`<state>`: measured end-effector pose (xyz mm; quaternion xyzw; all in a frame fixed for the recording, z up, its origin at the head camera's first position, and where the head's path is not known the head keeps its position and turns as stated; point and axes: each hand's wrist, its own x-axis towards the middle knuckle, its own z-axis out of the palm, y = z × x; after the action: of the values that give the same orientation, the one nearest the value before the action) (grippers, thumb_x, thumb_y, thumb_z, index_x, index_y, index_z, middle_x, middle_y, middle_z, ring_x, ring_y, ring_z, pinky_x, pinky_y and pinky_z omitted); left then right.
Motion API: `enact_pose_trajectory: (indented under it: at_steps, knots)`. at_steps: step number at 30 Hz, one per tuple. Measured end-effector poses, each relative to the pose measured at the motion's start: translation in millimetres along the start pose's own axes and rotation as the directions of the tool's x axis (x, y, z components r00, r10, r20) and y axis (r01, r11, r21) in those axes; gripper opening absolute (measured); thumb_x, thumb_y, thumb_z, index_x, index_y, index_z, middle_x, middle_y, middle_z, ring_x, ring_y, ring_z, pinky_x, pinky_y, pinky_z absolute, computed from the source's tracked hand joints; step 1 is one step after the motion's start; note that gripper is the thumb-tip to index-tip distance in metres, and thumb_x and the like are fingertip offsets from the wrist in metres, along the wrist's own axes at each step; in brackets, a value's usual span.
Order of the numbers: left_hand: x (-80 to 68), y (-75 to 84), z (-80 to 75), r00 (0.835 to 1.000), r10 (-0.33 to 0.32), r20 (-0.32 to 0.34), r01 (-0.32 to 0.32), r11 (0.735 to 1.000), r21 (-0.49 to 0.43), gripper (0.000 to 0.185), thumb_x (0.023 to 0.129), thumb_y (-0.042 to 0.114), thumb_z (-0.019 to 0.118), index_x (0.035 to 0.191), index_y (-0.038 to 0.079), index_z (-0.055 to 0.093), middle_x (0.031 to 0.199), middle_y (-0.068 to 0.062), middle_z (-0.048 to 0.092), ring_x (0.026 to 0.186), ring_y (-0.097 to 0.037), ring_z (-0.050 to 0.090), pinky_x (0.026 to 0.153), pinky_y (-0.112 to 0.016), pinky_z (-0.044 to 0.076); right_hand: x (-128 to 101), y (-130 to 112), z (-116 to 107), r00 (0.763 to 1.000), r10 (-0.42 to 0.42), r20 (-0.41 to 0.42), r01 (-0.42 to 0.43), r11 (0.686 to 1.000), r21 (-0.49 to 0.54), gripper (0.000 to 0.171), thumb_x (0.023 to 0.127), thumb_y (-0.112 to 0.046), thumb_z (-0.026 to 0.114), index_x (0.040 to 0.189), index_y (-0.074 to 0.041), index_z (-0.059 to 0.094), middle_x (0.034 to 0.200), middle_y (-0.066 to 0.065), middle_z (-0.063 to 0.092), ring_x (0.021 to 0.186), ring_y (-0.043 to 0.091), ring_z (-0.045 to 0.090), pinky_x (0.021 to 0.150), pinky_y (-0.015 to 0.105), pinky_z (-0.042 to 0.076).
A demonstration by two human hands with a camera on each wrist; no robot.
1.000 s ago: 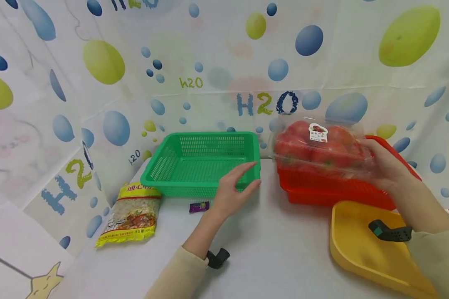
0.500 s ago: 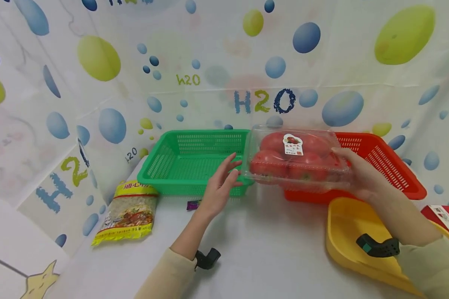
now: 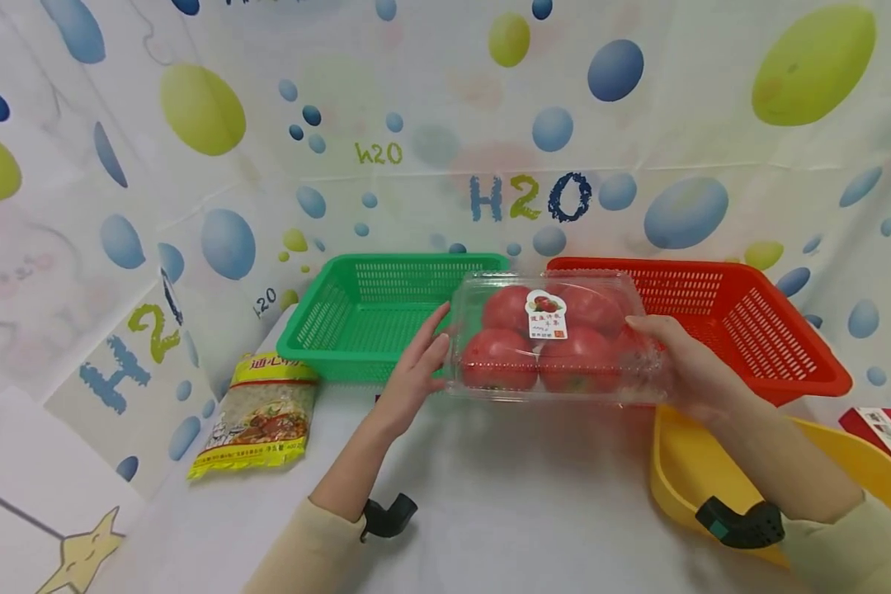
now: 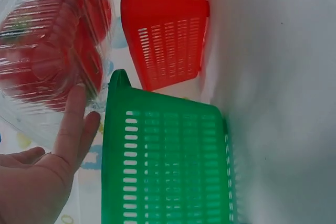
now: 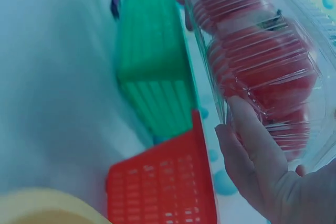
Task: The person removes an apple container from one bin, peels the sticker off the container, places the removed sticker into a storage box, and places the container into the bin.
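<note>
My right hand (image 3: 694, 371) grips the right end of a clear plastic box of tomatoes (image 3: 501, 359), thumb on top and fingers beneath. The box is held up above the table in the head view, its white label on the lid. At its left end is my left hand (image 3: 413, 375), with fingers extended; in the left wrist view the fingertips (image 4: 77, 95) are right at the box's underside and end. From the right wrist view, several red tomatoes (image 5: 262, 72) show through the ribbed plastic, with the fingers of my right hand (image 5: 257, 140) curled under it.
Behind the box stand a green basket (image 3: 341, 367) on the left and a red basket (image 3: 794, 384) on the right. A yellow tray (image 3: 668, 483) lies under my right forearm. At left is a bag of pasta (image 3: 260, 412); a red box (image 3: 883, 433) sits far right.
My right hand has carried the tomato box left and lower, from over the red basket to the middle. My left hand has shifted left and now meets the box's left end.
</note>
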<state>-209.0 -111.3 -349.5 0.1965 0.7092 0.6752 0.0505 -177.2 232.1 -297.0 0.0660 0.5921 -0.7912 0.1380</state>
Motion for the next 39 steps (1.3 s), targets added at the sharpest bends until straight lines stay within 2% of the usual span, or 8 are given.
enact_pose_trajectory:
  at_steps: [6,9,14,19,27,31,36,39]
  knots:
    - [-12.0,-0.5,-10.9,0.999,0.005,0.046,-0.004,1.000,-0.020,0.071,0.102,0.044,0.051,0.163,0.023,0.020,0.159,-0.014,0.035,0.142,-0.037,0.039,0.098,-0.057,0.049,-5,14,4,0.993,0.008,0.117,0.000,0.997,-0.071,0.036,0.103,-0.035,0.055,0.133,-0.031,0.037,0.126,-0.010,0.059,0.112,0.014,0.060,0.091,0.035,0.055]
    - [-18.2,0.6,-16.5,0.996,0.014,0.088,-0.011,0.999,-0.040,0.083,0.098,0.053,0.058,0.164,0.021,0.017,0.160,-0.017,0.033,0.140,-0.040,0.041,0.094,-0.053,0.053,-6,20,4,0.985,0.000,0.174,0.028,0.987,-0.160,0.036,0.105,-0.033,0.052,0.136,-0.028,0.034,0.131,-0.006,0.055,0.116,0.016,0.058,0.093,0.038,0.055]
    - [-19.7,-0.1,-18.3,0.987,0.038,0.156,-0.032,0.999,-0.040,0.088,0.094,0.058,0.062,0.163,0.026,0.019,0.161,-0.017,0.032,0.140,-0.040,0.041,0.091,-0.052,0.055,-11,26,-2,0.984,-0.019,0.176,0.075,0.945,-0.318,0.049,0.104,-0.035,0.052,0.143,-0.025,0.023,0.135,0.001,0.044,0.117,0.018,0.054,0.092,0.039,0.055]
    - [-28.9,-2.2,-21.1,0.983,0.038,0.178,-0.029,0.998,-0.052,0.085,0.094,0.053,0.064,0.163,0.026,0.022,0.159,-0.019,0.033,0.137,-0.042,0.044,0.087,-0.051,0.057,-17,32,-6,0.983,-0.006,0.185,0.080,0.915,-0.396,0.058,0.104,-0.031,0.054,0.147,-0.021,0.017,0.137,0.006,0.041,0.116,0.021,0.055,0.090,0.041,0.056]
    - [-53.1,-0.9,-17.6,0.985,-0.029,0.169,0.031,0.999,-0.012,0.080,0.097,0.048,0.062,0.162,0.022,0.023,0.156,-0.023,0.036,0.130,-0.042,0.050,0.081,-0.042,0.060,-32,41,-11,0.976,0.041,0.214,0.075,0.860,-0.505,0.064,0.104,-0.033,0.053,0.152,-0.009,0.018,0.135,0.017,0.046,0.109,0.028,0.058,0.086,0.046,0.057]
    - [-60.6,-6.6,-14.5,0.983,-0.055,0.175,0.056,0.998,-0.001,0.080,0.099,0.049,0.060,0.163,0.020,0.022,0.160,-0.023,0.030,0.131,-0.044,0.049,0.084,-0.043,0.059,-35,49,-13,0.976,0.069,0.204,0.048,0.855,-0.517,0.071,0.105,-0.036,0.051,0.158,-0.006,0.014,0.132,0.015,0.053,0.105,0.029,0.060,0.085,0.045,0.057]
    - [-67.4,-15.7,-13.6,0.973,-0.133,0.187,0.136,0.991,-0.005,0.076,0.100,0.045,0.059,0.163,0.022,0.022,0.162,-0.022,0.025,0.137,-0.047,0.042,0.090,-0.050,0.056,-36,60,-11,0.972,0.117,0.206,0.007,0.855,-0.519,0.076,0.105,-0.038,0.050,0.159,0.000,0.012,0.120,0.012,0.061,0.090,0.021,0.057,0.073,0.034,0.057]
    - [-69.8,-22.2,-14.8,0.964,-0.170,0.202,0.177,0.984,-0.014,0.072,0.102,0.038,0.057,0.163,0.022,0.021,0.161,-0.023,0.027,0.139,-0.048,0.038,0.094,-0.053,0.053,-36,66,-8,0.970,0.138,0.201,-0.017,0.862,-0.507,0.075,0.106,-0.037,0.050,0.159,0.001,0.013,0.116,0.012,0.063,0.086,0.021,0.054,0.069,0.031,0.054]
